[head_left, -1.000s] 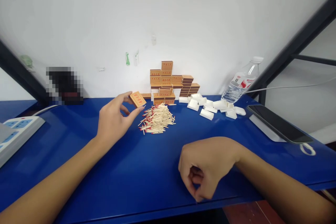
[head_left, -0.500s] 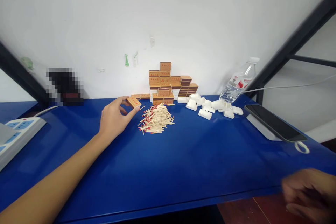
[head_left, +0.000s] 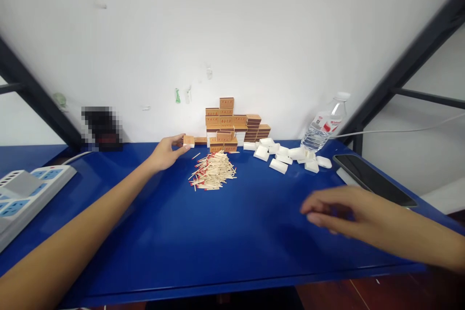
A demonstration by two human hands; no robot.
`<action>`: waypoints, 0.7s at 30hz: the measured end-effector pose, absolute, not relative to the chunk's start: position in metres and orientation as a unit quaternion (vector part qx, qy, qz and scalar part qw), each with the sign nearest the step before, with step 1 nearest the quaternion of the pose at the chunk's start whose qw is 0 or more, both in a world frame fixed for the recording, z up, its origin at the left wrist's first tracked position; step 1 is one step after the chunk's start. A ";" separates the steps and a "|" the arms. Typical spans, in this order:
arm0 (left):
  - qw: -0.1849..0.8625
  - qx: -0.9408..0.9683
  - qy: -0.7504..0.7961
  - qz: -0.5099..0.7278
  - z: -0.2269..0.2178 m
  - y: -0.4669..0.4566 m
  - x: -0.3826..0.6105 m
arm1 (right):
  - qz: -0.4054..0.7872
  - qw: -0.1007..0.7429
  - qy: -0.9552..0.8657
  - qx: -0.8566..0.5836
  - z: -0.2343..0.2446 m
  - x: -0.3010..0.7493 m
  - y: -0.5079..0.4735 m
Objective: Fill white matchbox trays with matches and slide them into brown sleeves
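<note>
My left hand (head_left: 167, 151) holds an orange matchbox (head_left: 188, 141) between thumb and fingers, at the left end of a low row of matchboxes (head_left: 200, 140) by the wall. To the right rises a stepped stack of matchboxes (head_left: 225, 120). A loose heap of red-tipped matches (head_left: 214, 172) lies in front of the stack, right of my left hand. Over the right half of the table, my right hand (head_left: 336, 209) hangs blurred by motion, fingers loosely bent and thumb apart. Nothing shows in it.
Several white matchbox trays (head_left: 278, 165) lie right of the stack. Behind them a water bottle (head_left: 324, 123) leans on the wall. A phone (head_left: 374, 179) rests at the right on the blue table (head_left: 218, 242). At the left edge is a power strip (head_left: 39, 193).
My left hand has brought the matchbox back toward the wall, to the row's left end. From the lower right corner, my right hand has moved in over the table. The view has shifted slightly.
</note>
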State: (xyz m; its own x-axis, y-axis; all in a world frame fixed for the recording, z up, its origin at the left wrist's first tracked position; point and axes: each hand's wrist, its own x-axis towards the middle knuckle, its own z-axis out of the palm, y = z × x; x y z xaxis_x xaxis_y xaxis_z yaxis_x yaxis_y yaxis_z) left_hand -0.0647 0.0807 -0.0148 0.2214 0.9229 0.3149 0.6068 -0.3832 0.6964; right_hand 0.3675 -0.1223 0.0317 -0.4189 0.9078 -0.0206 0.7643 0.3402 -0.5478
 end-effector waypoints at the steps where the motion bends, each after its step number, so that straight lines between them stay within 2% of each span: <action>1: 0.230 0.750 0.507 0.357 -0.014 0.087 -0.062 | 0.274 0.117 -0.806 -0.511 0.042 0.352 -0.105; 4: 0.234 0.736 0.521 0.365 -0.016 0.102 -0.051 | 0.300 0.096 -0.822 -0.474 0.063 0.323 -0.064; 6: 0.209 0.718 0.544 0.380 -0.020 0.107 -0.043 | 0.311 0.111 -0.822 -0.464 0.066 0.317 -0.047; 9: 0.150 0.703 0.573 0.393 -0.024 0.105 -0.033 | 0.307 0.163 -0.810 -0.473 0.048 0.319 -0.029; 12: 0.102 0.727 0.571 0.367 -0.025 0.098 -0.029 | 0.213 0.229 -0.808 -0.500 0.018 0.323 -0.013; 15: 0.083 0.755 0.562 0.327 -0.026 0.094 -0.030 | 0.149 0.243 -0.808 -0.516 -0.005 0.327 -0.003; 21: 0.107 0.752 0.568 0.317 -0.022 0.111 -0.039 | 0.153 0.244 -0.800 -0.527 -0.015 0.332 0.005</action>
State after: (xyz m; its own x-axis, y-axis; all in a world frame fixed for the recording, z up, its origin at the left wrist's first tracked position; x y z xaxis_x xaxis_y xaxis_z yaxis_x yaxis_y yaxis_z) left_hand -0.0389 0.1115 -0.0223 0.1537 0.9223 0.3545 0.7865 -0.3314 0.5212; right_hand 0.3321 0.0048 -0.0154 -0.3259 0.9172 0.2291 0.7685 0.3982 -0.5009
